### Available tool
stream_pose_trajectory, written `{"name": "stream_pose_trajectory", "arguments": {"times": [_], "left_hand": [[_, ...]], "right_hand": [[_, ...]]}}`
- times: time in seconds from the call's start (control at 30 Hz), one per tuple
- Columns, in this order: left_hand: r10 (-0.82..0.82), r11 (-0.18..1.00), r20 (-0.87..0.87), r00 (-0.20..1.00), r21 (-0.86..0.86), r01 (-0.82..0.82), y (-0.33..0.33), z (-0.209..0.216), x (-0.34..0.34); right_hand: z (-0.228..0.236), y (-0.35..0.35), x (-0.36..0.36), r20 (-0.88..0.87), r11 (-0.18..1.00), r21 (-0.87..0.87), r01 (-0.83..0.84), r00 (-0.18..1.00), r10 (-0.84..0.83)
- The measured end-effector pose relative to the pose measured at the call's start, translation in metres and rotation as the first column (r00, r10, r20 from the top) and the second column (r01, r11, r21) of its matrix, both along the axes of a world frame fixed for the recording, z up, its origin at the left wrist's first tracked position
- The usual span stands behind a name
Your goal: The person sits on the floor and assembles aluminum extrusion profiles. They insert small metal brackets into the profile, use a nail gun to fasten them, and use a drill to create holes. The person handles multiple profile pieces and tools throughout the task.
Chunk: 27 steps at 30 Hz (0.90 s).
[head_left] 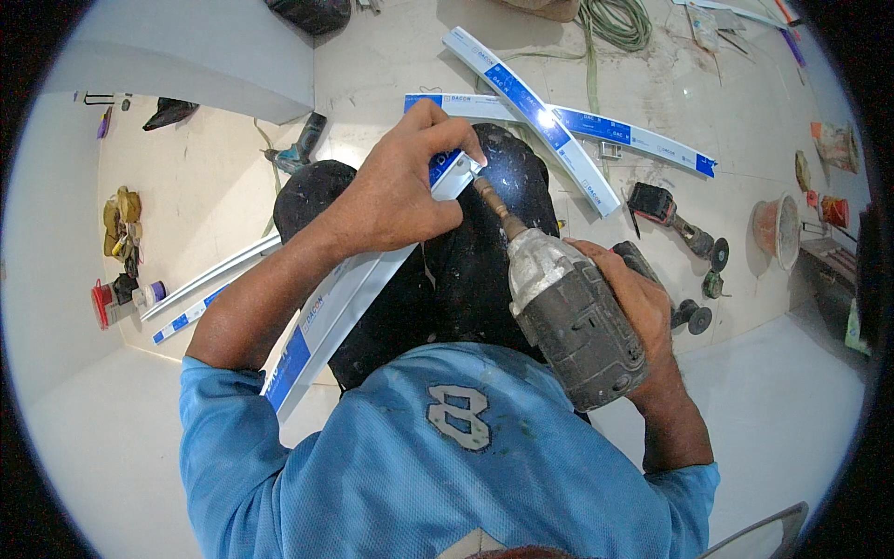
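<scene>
A long white metal rail with blue printed film point(321, 326) lies slanted across my lap, passing under my left forearm. Its far end is gripped by my left hand point(396, 191), with thumb and fingers around the profile. My fingertips are close to a small metal piece point(472, 170) at that end, too small to name. In my right hand point(638, 298) is a grey and black impact driver point(577, 321), tilted toward the rail. Its bit point(492, 200) points at the rail's end, at or very near the small piece; contact cannot be made out.
Two similar rails point(535, 112) lie crossed on the tiled floor ahead. More rails point(209, 279) rest at left, near a drill point(300, 144). An angle grinder point(675, 219), a bucket point(778, 231) and cutting discs are at right. A coiled hose point(619, 26) lies at the far side.
</scene>
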State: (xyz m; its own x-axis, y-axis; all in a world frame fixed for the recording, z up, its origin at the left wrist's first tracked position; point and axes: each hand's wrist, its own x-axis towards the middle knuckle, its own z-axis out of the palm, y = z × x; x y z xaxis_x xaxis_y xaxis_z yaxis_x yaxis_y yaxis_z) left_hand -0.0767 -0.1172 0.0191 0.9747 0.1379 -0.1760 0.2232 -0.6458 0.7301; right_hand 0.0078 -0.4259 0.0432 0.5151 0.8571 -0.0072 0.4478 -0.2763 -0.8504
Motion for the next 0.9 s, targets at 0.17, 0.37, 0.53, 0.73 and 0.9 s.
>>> {"name": "stream_pose_trajectory", "arguments": {"times": [0.17,0.37,0.53,0.73,0.9], "left_hand": [[0.003,1.0,0.006,1.0,-0.003,-0.003,0.0,-0.001,-0.001],[0.011,1.0,-0.009,1.0,-0.009,-0.011,0.0,0.001,0.0],[0.005,1.0,0.008,1.0,-0.001,-0.005,0.0,0.0,0.0],[0.001,1.0,0.026,1.0,0.01,-0.001,0.001,-0.005,-0.001],[0.002,1.0,0.024,1.0,0.017,-0.002,0.0,-0.003,-0.002]], "right_hand": [[0.003,-0.001,-0.002,0.072,0.999,-0.044,-0.03,0.997,0.033],[-0.003,0.001,-0.007,0.206,0.999,0.005,-0.046,0.978,0.044],[-0.001,0.003,-0.01,0.25,0.999,-0.012,-0.051,0.967,0.052],[0.0,0.004,-0.016,0.406,0.996,-0.049,-0.073,0.91,0.086],[-0.002,0.005,-0.024,0.474,0.995,-0.076,-0.064,0.876,0.092]]}}
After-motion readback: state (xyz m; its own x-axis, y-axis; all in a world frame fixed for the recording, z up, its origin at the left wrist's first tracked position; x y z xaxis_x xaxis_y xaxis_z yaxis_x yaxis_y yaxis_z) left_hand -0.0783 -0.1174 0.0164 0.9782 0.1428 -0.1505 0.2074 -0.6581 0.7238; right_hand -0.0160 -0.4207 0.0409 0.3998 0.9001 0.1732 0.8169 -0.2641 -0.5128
